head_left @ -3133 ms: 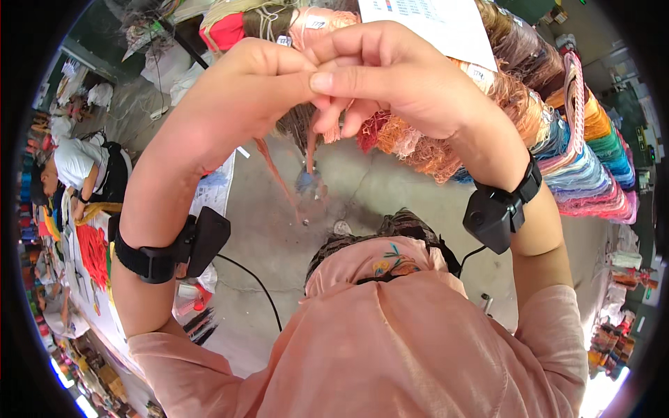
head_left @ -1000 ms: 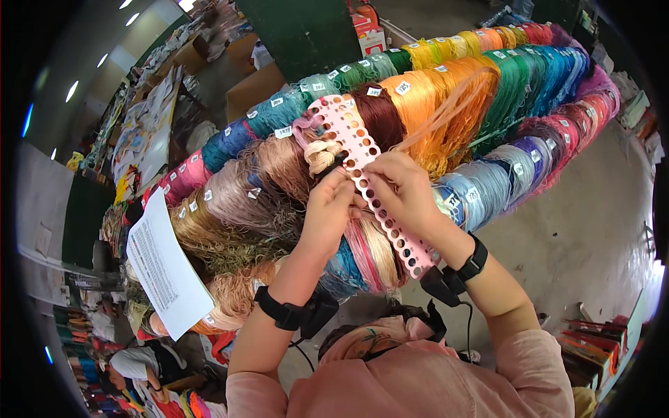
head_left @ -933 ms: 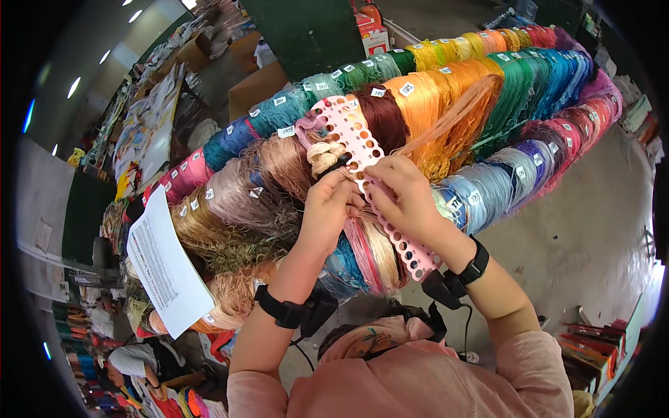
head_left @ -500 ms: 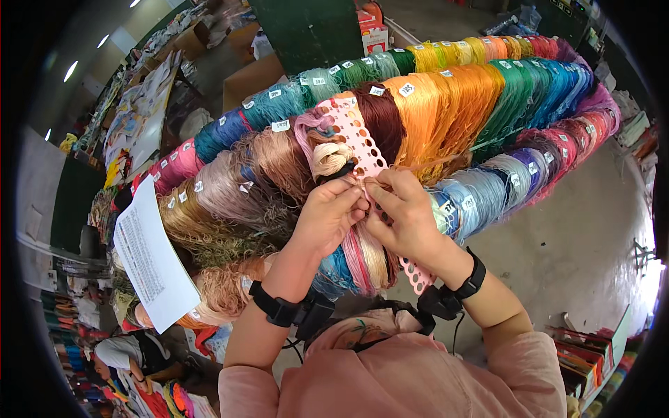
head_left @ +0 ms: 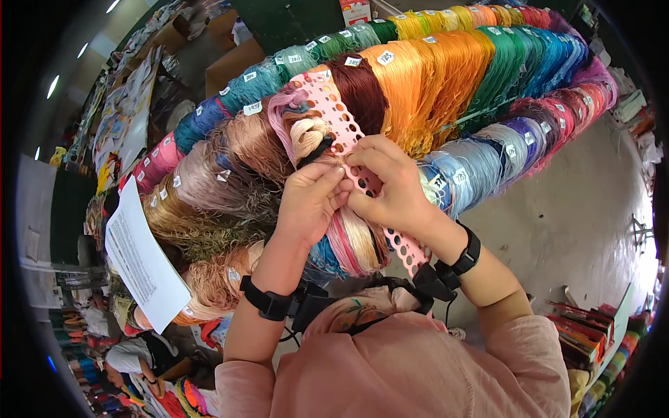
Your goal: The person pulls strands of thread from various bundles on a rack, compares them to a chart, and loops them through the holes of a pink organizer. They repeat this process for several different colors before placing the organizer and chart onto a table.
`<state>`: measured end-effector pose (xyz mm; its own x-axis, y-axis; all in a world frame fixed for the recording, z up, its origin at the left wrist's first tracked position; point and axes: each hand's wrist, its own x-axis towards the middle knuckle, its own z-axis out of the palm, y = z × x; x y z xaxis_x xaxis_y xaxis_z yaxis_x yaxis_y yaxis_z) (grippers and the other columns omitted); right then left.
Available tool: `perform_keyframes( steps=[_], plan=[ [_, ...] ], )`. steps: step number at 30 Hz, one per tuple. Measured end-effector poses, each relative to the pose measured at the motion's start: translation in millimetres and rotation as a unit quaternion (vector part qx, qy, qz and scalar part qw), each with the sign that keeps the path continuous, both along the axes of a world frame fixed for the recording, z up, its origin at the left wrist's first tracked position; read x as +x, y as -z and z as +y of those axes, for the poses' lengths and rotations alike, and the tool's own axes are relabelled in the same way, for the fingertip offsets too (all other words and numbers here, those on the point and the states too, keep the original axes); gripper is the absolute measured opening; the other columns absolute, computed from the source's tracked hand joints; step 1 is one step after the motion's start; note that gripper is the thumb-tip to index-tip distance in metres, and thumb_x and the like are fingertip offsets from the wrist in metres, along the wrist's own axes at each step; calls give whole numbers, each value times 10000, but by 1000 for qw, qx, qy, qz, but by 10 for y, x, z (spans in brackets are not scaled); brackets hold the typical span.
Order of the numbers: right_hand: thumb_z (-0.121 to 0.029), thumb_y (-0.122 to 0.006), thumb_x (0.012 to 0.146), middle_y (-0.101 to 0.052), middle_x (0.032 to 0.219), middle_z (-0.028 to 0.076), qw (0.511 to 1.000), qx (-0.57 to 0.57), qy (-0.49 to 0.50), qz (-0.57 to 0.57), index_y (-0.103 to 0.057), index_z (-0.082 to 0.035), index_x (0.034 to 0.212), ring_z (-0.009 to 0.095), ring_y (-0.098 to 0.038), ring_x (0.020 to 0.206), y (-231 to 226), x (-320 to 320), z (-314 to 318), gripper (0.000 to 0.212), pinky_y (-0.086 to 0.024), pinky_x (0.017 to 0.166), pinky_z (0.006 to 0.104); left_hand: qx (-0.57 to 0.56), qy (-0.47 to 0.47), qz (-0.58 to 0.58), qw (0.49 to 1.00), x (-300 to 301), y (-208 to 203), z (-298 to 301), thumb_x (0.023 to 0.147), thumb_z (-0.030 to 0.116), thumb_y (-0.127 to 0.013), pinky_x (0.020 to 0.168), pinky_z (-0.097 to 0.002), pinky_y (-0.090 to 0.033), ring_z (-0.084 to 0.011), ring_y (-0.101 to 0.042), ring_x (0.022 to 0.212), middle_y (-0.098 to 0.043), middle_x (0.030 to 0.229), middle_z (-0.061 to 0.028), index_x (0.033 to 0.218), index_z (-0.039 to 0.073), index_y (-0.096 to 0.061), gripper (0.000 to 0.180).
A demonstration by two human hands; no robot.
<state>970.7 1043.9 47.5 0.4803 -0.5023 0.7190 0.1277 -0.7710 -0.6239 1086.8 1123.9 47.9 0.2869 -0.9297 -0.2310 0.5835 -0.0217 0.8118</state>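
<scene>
My left hand presses thumb and forefinger together at the edge of the pink perforated strip — which lies across coloured thread hanks, beside looped cream thread. My right hand curls over it — whether pinching anything, I cannot tell.

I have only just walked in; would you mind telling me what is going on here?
A person is working at a pink strip with rows of holes. The left hand and right hand meet near its middle, fingertips close together; whether they pinch a strand is too small to tell. A cream thread bundle sits at the strip's left edge. Around it are rows of coloured thread, with a printed sheet to the left.
</scene>
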Motion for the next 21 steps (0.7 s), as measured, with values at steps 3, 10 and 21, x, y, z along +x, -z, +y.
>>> perform_keyframes(
  steps=[3,10,21],
  plan=[
    [-95,-586,518,-441,699,115,999,40,-15,21,-499,-7,727,271,-459,642,-14,-8,-6,242,-383,561,335,-2,-8,8,1000,-12,0,-19,794,60,-491,535,-188,-461,-95,-558,626,-575,733,-55,808,5,-546,79],
    [-97,-593,520,-439,687,114,998,57,-21,10,-490,-11,719,275,-460,631,-25,-7,-20,239,-388,556,335,-3,-14,-38,999,-23,-3,-74,778,48,-489,491,-185,-423,-89,-517,548,-545,643,-47,762,-9,-531,73],
    [-95,-578,513,-459,730,84,995,-12,13,93,-525,-16,816,199,-479,598,43,3,3,318,-400,527,278,29,-39,-1,999,347,-88,305,755,50,-502,433,-150,-392,-48,-478,499,-539,637,-37,831,-23,-538,111]
  ],
)
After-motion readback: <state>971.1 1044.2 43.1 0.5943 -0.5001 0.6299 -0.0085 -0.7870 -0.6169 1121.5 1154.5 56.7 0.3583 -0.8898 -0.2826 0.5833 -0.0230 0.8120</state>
